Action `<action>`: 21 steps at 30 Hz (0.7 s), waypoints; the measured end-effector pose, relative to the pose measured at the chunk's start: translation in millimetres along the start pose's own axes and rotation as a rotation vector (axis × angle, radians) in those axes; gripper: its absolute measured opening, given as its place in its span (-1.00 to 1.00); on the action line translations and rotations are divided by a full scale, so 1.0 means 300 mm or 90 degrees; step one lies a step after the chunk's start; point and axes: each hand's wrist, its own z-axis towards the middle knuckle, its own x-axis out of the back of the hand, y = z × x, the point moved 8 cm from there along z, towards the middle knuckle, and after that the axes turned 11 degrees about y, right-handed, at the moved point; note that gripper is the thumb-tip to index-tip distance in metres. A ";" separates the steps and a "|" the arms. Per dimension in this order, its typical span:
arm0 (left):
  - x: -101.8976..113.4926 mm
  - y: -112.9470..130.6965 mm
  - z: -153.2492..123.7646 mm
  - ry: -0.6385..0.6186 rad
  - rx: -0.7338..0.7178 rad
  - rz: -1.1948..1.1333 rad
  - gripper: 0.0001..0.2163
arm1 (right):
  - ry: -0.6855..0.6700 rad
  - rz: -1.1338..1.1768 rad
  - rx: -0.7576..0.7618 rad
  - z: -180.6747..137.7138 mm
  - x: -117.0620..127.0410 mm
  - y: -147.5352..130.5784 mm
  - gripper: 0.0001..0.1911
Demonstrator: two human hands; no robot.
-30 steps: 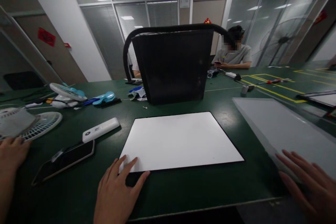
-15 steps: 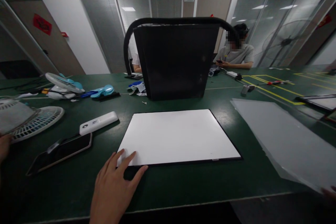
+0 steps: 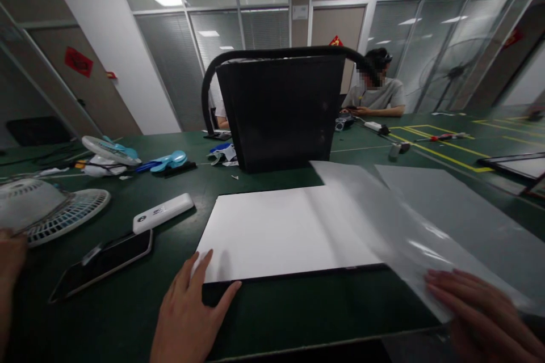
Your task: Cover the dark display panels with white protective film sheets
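A white panel (image 3: 272, 232) with a thin black border lies flat on the green table (image 3: 298, 306) in front of me. My left hand (image 3: 189, 312) rests open on its near left corner, fingers spread. My right hand (image 3: 481, 312) is closed on the near edge of a translucent plastic sheet (image 3: 383, 215). The sheet hangs slanted above the table and covers the panel's right part. Another pale sheet (image 3: 468, 210) lies flat on the table to the right.
A black rack with a curved handle (image 3: 281, 108) stands behind the panel. To the left lie a white device (image 3: 164, 211), a dark phone (image 3: 106, 261) and a small fan (image 3: 51, 207), with another person's hand (image 3: 9, 264) beside it. A person (image 3: 377, 93) sits at the far side.
My right hand has come back into view and drawn the translucent sheet leftward, over the white panel's right side. My left hand has stayed on the panel's corner.
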 end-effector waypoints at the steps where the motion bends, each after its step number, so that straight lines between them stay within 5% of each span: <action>1: 0.005 -0.003 0.000 0.011 0.014 0.002 -0.10 | -0.015 0.042 0.055 0.041 -0.035 -0.076 -0.48; 4: 0.023 0.003 -0.001 0.057 0.026 0.002 0.08 | -0.028 0.025 0.078 0.115 -0.128 -0.145 -0.62; 8: 0.041 0.020 -0.002 0.098 0.011 -0.009 0.13 | -0.106 -0.030 -0.029 0.086 -0.230 -0.052 -0.77; 13: 0.040 0.022 -0.001 0.071 0.017 -0.005 0.11 | -0.134 -0.075 -0.170 0.042 -0.246 0.023 -0.70; 21: -0.019 0.023 -0.005 -0.018 -0.083 0.067 -0.36 | -0.199 -0.061 -0.151 0.034 -0.284 0.021 -0.66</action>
